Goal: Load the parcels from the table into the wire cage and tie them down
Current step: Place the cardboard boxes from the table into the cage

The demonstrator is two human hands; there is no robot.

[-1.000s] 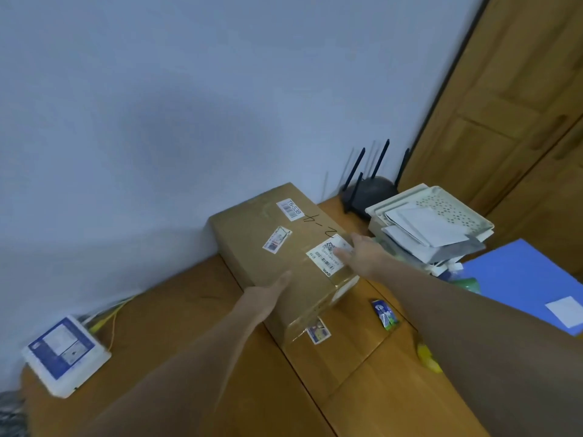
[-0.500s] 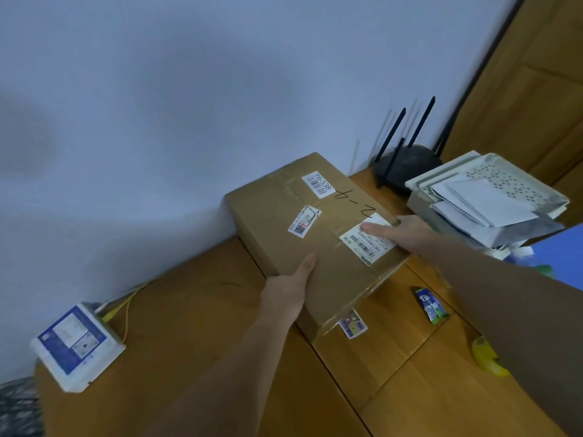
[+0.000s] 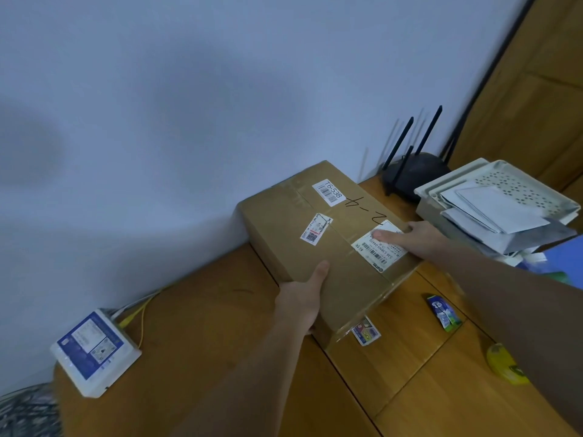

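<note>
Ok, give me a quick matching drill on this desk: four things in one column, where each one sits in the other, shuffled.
1. cardboard box
2. router
3. white device
4. yellow object

A. near left desk edge, cables attached
B. back by the wall, behind the paper trays
C. between both hands
D. front right, beside the right forearm

Pairs: 1-C, 2-B, 3-A, 4-D

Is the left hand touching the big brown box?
Touching. The head view shows the left hand gripping the cardboard box's near edge, thumb lying on top.
</note>
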